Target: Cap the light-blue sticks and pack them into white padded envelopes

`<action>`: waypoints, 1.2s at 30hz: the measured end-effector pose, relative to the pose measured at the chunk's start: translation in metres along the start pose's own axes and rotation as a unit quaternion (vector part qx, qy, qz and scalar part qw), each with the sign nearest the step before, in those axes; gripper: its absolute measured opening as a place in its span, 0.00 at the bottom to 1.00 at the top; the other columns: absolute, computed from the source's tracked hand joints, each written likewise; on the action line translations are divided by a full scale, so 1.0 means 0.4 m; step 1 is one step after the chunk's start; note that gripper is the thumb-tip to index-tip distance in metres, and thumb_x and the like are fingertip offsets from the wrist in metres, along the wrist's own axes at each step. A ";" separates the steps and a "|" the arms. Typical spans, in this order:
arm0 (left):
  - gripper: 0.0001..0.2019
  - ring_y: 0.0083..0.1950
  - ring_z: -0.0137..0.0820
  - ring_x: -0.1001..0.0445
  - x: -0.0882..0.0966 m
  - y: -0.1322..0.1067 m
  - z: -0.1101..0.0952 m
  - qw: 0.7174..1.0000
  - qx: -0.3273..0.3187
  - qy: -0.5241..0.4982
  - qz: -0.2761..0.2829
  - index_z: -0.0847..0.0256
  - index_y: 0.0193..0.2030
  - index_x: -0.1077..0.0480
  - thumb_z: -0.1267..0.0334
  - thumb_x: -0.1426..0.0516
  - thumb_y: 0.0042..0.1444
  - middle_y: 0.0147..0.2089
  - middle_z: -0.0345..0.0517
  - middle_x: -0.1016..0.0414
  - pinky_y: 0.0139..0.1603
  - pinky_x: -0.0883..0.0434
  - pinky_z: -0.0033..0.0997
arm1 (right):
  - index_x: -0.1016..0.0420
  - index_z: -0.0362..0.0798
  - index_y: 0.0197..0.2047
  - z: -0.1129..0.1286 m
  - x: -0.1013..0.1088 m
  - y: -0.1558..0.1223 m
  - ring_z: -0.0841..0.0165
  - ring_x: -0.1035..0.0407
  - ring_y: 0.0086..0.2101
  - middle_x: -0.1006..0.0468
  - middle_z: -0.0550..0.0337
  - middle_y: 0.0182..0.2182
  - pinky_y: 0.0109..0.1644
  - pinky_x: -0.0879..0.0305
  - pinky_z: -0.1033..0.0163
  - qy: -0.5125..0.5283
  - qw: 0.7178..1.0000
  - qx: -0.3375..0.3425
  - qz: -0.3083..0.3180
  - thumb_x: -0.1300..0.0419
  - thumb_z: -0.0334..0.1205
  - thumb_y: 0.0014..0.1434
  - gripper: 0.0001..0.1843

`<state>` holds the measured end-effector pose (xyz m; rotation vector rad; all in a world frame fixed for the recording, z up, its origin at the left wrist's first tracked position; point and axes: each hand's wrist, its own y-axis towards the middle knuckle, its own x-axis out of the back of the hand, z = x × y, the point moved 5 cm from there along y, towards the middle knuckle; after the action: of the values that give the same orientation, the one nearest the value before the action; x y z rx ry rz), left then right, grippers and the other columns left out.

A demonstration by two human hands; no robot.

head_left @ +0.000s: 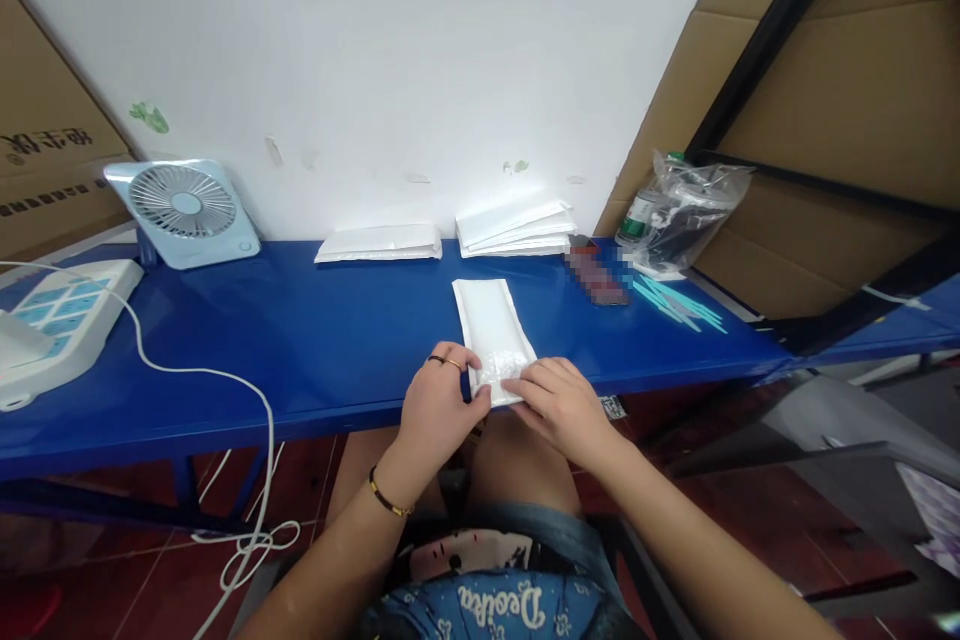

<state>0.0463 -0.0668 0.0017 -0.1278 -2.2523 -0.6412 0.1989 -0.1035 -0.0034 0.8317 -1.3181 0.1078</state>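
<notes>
A white bubble mailer (491, 325) lies on the blue table (315, 340), its near end at the table's front edge. My left hand (439, 405), with rings and a bracelet, grips that near end from the left, fingers curled on it. My right hand (559, 400) presses on the same end from the right, fingers laid over the mailer's flap.
Two stacks of white mailers (379, 243) (516, 227) lie against the wall. A small light-blue fan (184, 210) and a white device (52, 325) with a cable stand at left. A plastic bag with a bottle (679, 210) and teal sticks (679, 305) lie at right, beside cardboard boxes.
</notes>
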 end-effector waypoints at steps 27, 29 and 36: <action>0.07 0.37 0.30 0.27 0.116 -0.055 0.108 0.987 -0.031 -0.011 -0.160 0.55 0.39 0.32 0.68 0.49 0.56 0.44 0.47 0.32 0.34 0.28 0.28 | 0.34 0.42 0.23 -0.325 -0.181 0.734 0.73 0.37 0.19 0.33 0.61 0.17 0.22 0.40 0.68 0.409 0.793 -0.448 -0.064 0.39 0.29 0.52 0.09; 0.07 0.36 0.30 0.26 0.113 -0.054 0.107 0.989 -0.024 -0.001 -0.147 0.54 0.39 0.32 0.67 0.49 0.56 0.44 0.47 0.31 0.32 0.28 0.28 | 0.31 0.41 0.26 -0.371 -0.195 0.704 0.67 0.31 0.26 0.28 0.56 0.21 0.29 0.36 0.65 0.350 0.809 -0.467 -0.079 0.37 0.35 0.50 0.08; 0.08 0.31 0.27 0.27 0.093 -0.056 0.108 0.991 -0.004 0.018 -0.131 0.52 0.40 0.31 0.66 0.48 0.55 0.46 0.45 0.30 0.29 0.30 0.28 | 0.35 0.37 0.53 -0.688 0.014 0.528 0.52 0.44 0.55 0.43 0.32 0.57 0.51 0.42 0.51 0.023 0.813 -0.544 -0.206 0.40 0.44 0.51 0.29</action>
<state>-0.0146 -0.0692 -0.0058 0.1783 -2.2502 -0.7837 0.3139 0.2077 0.0983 0.0850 -0.8894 -0.9024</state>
